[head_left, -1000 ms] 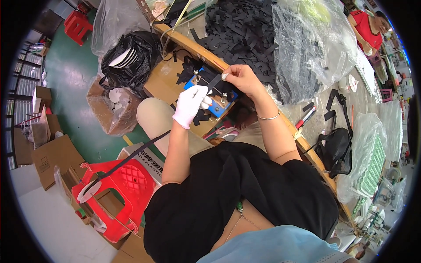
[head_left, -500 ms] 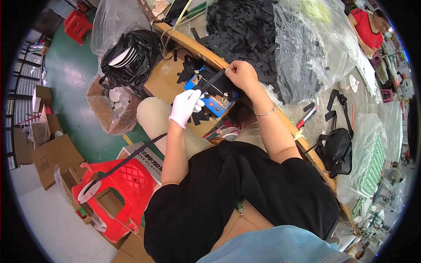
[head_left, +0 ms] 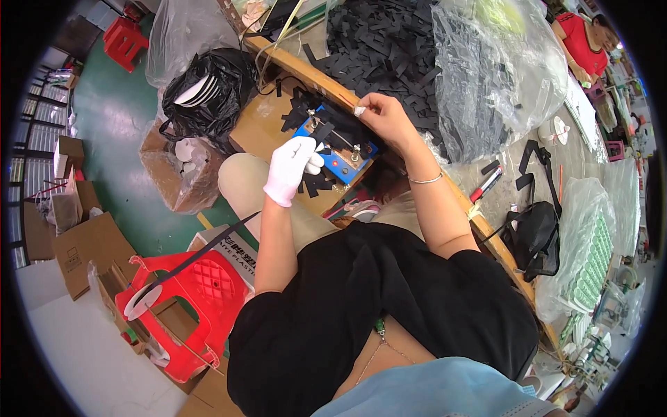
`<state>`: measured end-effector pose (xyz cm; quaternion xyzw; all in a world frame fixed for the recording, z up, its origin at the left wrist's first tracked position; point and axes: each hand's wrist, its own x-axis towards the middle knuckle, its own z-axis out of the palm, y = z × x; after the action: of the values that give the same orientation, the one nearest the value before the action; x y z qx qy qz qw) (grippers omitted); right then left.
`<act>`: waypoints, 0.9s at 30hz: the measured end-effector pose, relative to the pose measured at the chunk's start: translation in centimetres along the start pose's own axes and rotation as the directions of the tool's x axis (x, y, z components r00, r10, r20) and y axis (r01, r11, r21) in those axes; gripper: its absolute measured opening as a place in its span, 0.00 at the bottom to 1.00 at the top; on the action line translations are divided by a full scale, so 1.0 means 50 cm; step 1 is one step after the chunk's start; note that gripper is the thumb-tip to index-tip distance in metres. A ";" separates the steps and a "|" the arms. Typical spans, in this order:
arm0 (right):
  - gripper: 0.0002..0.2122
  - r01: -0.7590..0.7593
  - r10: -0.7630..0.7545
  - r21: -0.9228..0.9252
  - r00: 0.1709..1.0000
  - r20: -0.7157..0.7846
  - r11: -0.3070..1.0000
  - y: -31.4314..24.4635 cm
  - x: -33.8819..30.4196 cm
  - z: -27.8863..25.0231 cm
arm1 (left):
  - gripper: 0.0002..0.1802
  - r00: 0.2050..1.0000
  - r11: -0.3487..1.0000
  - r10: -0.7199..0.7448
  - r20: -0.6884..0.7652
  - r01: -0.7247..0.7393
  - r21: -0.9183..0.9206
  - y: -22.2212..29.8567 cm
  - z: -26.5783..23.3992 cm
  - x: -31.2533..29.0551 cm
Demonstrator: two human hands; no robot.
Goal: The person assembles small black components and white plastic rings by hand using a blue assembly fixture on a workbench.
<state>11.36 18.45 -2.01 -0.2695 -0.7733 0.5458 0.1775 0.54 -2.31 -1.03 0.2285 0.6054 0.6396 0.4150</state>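
Observation:
My left hand (head_left: 292,167), in a white glove, pinches the black ribbon (head_left: 324,131), whose short free end sticks out over the small blue device (head_left: 340,163) with a metal rod and posts. The ribbon's other part runs from a white reel (head_left: 144,303) beside the red stool (head_left: 208,278) up towards my left forearm. My bare right hand (head_left: 388,121) is beyond the device, by the wooden table edge, with thumb and forefinger drawn together. White wrapping shows at its fingertips; whether they hold anything is hidden. Several cut black strips (head_left: 316,184) lie around the device.
A large heap of black strips (head_left: 382,48) covers the table beside clear plastic sheeting (head_left: 479,90). A wooden rail (head_left: 313,73) edges the table. At the left stand a black bag (head_left: 208,90) and an open carton (head_left: 167,167). A co-worker in red (head_left: 580,45) sits far right.
The ribbon that stretched between both hands now ends just past my left fingers. My right hand is apart from it, and my left hand has shifted slightly left.

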 end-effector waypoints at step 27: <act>0.07 -0.046 -0.046 -0.522 0.986 -0.162 0.852 -0.023 0.010 0.023 | 0.15 0.975 0.949 -0.210 -0.071 0.221 0.226 -0.063 -0.014 0.039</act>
<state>10.07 17.57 -1.32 -0.3527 -0.8749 0.2898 0.1619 -0.31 -1.38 -4.59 0.1931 0.7068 0.5203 0.4387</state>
